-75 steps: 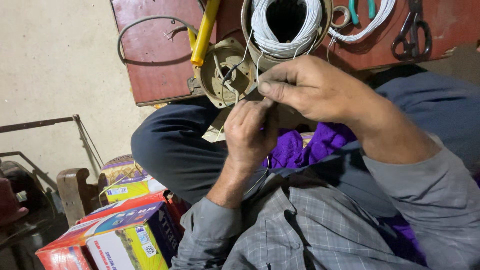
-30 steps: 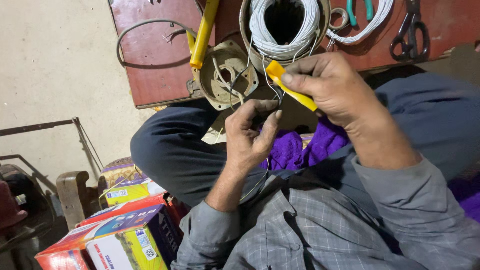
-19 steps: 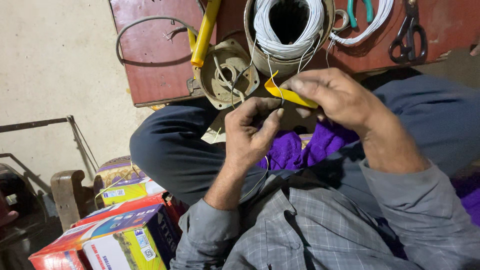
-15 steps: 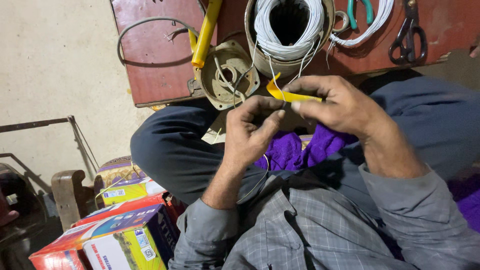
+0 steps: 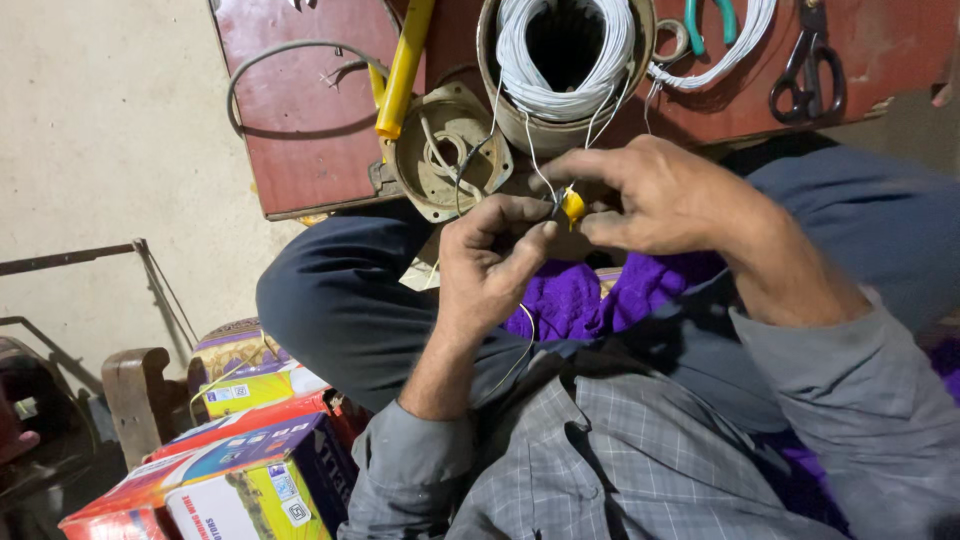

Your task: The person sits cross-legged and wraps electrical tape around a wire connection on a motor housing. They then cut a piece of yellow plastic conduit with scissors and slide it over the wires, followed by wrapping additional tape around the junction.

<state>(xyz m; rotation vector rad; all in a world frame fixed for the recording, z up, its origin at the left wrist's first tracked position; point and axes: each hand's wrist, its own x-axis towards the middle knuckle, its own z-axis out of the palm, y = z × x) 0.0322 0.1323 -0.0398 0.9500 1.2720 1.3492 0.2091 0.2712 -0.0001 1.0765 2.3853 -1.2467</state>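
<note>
While my right hand (image 5: 665, 195) pinches a small yellow plastic sleeve (image 5: 573, 206) and my left hand (image 5: 492, 262) grips the thin white wire ends (image 5: 532, 165) beside it, over my lap below the white wire coil (image 5: 565, 55), I judge sleeving is underway; next needs a steady, aligned push

- At twelve o'clock I see a red-brown counter (image 5: 300, 150) along the top of my view.
- On the counter at one o'clock lie green-handled pliers (image 5: 708, 20); black scissors (image 5: 808, 62) sit further toward two.
- A grey cable loop (image 5: 290, 60) lies on the counter at eleven o'clock.
- Colourful cardboard boxes (image 5: 250, 470) are stacked at seven o'clock.
- A purple cloth (image 5: 580, 300) is bunched near the centre.
- Bare concrete floor (image 5: 100, 130) fills ten o'clock.
</note>
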